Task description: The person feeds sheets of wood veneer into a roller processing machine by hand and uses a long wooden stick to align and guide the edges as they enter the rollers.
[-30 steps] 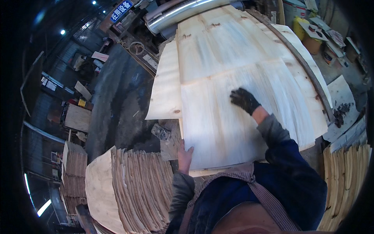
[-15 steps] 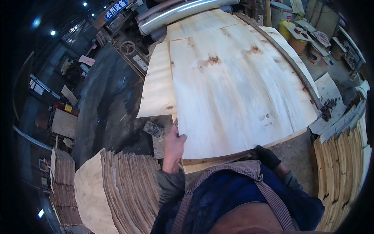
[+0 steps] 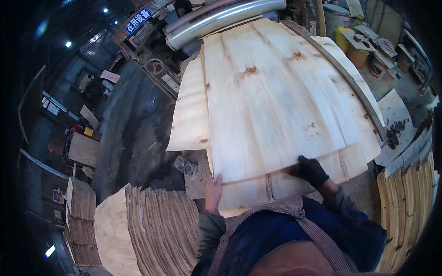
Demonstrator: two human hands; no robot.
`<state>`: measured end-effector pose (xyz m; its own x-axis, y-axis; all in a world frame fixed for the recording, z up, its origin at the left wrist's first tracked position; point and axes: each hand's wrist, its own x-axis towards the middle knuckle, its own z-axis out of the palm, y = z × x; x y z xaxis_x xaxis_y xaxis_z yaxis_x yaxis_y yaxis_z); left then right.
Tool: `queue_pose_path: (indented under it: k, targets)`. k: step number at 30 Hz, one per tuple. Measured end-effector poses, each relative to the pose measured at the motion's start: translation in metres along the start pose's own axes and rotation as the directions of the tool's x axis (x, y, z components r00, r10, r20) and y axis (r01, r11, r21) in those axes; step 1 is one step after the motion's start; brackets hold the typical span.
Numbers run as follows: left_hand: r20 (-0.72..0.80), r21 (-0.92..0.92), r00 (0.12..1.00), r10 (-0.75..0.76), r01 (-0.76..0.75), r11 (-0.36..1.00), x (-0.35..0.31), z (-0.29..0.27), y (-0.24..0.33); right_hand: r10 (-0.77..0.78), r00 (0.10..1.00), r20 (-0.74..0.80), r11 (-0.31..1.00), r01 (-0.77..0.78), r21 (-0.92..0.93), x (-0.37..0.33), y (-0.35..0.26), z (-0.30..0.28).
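Note:
A large pale wood veneer sheet (image 3: 276, 106) with brown knots lies in front of me, its far end close to the shiny metal roller (image 3: 225, 20). My bare left hand (image 3: 213, 192) is closed on its near left corner, thumb on the upper side. At the near edge, further right, my right hand (image 3: 311, 172) in a black glove pinches the sheet; some of its fingers are hidden. More veneer sheets (image 3: 246, 191) lie beneath, showing along the near side. Another veneer (image 3: 191, 110) sticks out at the left.
A long narrow bar (image 3: 343, 69) runs along the right of the sheets. Stacks of veneer stand at my left (image 3: 161, 230) and right (image 3: 405, 216). A handwheel (image 3: 154, 67) sits by the machine's left side. Buckets (image 3: 336, 17) are at the far right.
The top veneer sheet has slid away from me toward the roller, with both hands moving along at its near edge. More of the sheet beneath now shows.

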<state>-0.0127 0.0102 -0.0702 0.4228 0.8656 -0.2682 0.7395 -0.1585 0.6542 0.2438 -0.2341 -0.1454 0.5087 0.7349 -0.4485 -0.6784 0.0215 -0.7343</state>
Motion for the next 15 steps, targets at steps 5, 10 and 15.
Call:
queue_pose_path:
  k: [5,10,15]
  targets:
    - [-0.143,0.325,0.956,0.256,-0.199,0.925,0.003,0.057,-0.058,-0.098,0.992,0.080,0.984,0.084,0.154,0.102,-0.035,0.017]
    - [-0.143,0.274,0.956,0.256,-0.210,0.939,0.015,0.062,-0.064,-0.295,0.946,0.133,0.907,0.234,0.351,0.214,-0.065,0.028]
    - [-0.102,-0.129,0.977,0.188,-0.201,0.971,0.034,0.055,-0.096,-0.044,0.978,0.202,0.916,-0.041,0.399,0.168,-0.052,0.051]
